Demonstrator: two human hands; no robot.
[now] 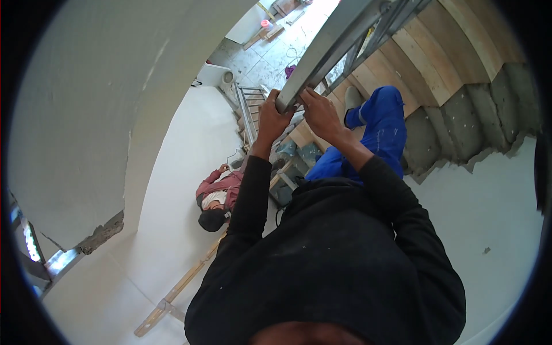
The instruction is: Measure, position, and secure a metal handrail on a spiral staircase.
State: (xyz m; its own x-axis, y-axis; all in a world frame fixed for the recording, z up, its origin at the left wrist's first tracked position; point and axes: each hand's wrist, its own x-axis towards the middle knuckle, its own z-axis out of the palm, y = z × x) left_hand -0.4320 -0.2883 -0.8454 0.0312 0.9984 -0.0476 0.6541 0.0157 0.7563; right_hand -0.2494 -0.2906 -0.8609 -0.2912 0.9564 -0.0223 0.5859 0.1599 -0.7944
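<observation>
A grey metal railing with a broad top bar runs from the top centre down to my two hands, above a curved staircase. My left hand is closed round the lower part of the bar, on its left side. Just to the right, my right hand grips the same bar with bent fingers, some hidden behind the metal. My blue-trousered leg is bent on the stairs beside it, with a shoe near the wooden treads.
A co-worker in a maroon top is below left, holding a cable. Bare concrete steps curve right. Another metal railing, a long timber piece, a white curved wall and a tiled floor with loose items are below.
</observation>
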